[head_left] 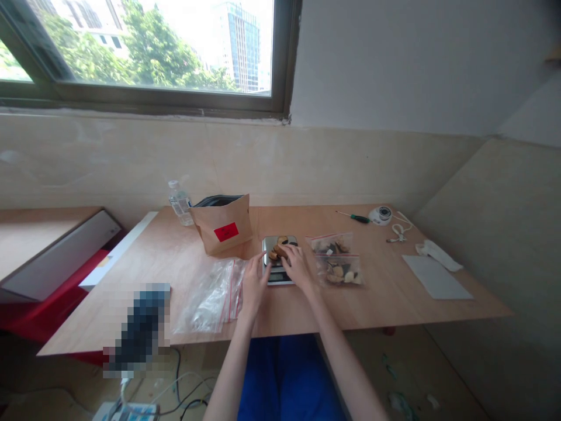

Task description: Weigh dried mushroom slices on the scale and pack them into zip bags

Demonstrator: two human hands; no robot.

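A small kitchen scale (280, 275) lies on the wooden table (385, 298) in front of me, with brown dried pieces (277, 250) piled on its shiny plate. My right hand (297, 264) rests over the scale, its fingers curled on the pile of pieces. My left hand (255, 282) sits at the scale's left edge, fingers bent down towards the table beside a stack of empty clear zip bags (210, 298). Two filled zip bags (336, 260) lie just right of the scale.
A brown paper pouch (223, 228) with a red label stands open behind the scale, a water bottle (179, 203) to its left. At the far right lie a green screwdriver (353, 217), a round tape measure (380, 214), white cord and grey sheet (436, 276). A window is above.
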